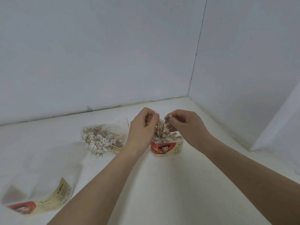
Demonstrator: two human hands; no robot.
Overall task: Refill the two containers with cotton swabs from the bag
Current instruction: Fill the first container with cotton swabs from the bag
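A round container (167, 147) with a red and cream cartoon label stands on the white surface. Wooden cotton swabs (160, 135) stick up out of it. Just above it, my left hand (143, 125) grips a bunch of these swabs. My right hand (185, 125) pinches a thin clear plastic wrap beside them. A clear bag (102, 140) full of cotton swabs lies to the left of the container. Near the bottom left lies a second clear container (42, 197) on its side, with the same label.
White walls close off the back and the right, meeting in a corner (188, 95). A thin red band (128, 123) lies on the surface behind my left hand.
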